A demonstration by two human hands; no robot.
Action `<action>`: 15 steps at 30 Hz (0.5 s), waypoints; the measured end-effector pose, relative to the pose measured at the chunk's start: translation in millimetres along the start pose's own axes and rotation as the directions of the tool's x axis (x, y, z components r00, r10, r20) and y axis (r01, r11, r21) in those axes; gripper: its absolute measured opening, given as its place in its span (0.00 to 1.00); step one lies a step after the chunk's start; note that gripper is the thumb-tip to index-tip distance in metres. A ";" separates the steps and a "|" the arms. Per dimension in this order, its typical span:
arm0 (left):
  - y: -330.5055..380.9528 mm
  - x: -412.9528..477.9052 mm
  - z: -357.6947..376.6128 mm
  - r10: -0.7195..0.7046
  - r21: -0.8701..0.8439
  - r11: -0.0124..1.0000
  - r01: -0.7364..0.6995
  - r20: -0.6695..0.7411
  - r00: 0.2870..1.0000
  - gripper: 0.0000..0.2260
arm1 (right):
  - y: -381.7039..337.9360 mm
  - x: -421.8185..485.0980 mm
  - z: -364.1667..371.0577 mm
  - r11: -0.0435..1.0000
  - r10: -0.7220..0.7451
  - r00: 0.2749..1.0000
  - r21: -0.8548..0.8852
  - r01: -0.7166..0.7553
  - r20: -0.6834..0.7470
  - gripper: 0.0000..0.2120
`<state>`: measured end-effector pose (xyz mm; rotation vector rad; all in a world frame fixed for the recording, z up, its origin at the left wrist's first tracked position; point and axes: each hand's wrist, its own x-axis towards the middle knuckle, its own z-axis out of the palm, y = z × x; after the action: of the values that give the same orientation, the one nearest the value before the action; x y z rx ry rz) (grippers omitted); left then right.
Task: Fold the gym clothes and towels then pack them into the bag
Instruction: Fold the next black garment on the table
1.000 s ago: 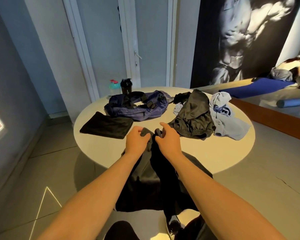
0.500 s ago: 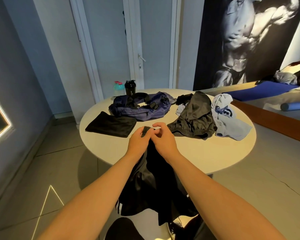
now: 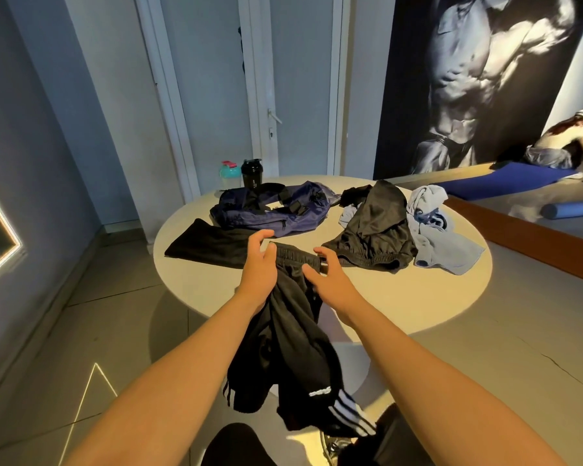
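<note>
Both hands have parted since half a second ago: then they pinched together at one point of the black shorts [image 3: 293,334], now they sit at either end of the waistband, which is stretched out flat. The shorts lie with the waistband on the worktop [image 3: 401,297] at 12 o'clock and the striped legs hanging off the near edge toward 6, so the long axis runs 12 to 6. The left hand [image 3: 258,264] has its fingers loosely spread, released or barely touching the band; the right hand [image 3: 320,274] curls at the band's right end, though whether it truly grips I cannot tell. To fold well, I would pull the legs up onto the worktop and smooth them first. The navy bag [image 3: 273,210] waits at 12 o'clock, beyond the waistband.
</note>
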<state>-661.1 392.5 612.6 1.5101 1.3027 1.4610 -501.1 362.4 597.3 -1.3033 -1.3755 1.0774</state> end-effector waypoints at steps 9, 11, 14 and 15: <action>-5.4 0.9 18.0 -0.081 0.024 0.997 0.078 0.169 0.982 0.09 | -1.2 16.8 3.4 0.986 -0.167 0.967 -0.054 0.159 -0.194 0.07; -9.2 -1.0 24.6 -0.096 0.074 0.994 0.082 0.204 0.974 0.12 | -2.7 21.9 4.5 0.986 -0.162 0.958 -0.068 0.150 -0.238 0.08; -18.7 4.8 27.6 -0.056 0.138 0.990 0.031 0.182 0.982 0.12 | -1.4 32.1 -2.3 0.982 -0.182 0.942 -0.101 0.159 -0.281 0.10; -20.7 9.6 26.5 -0.043 0.146 0.989 0.021 0.150 0.988 0.11 | -0.6 35.5 -6.7 0.980 -0.187 0.937 -0.122 0.157 -0.296 0.12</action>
<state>-640.8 412.2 592.1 1.6514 1.3569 1.2275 -495.1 397.8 601.1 -1.3283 -1.2892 0.6640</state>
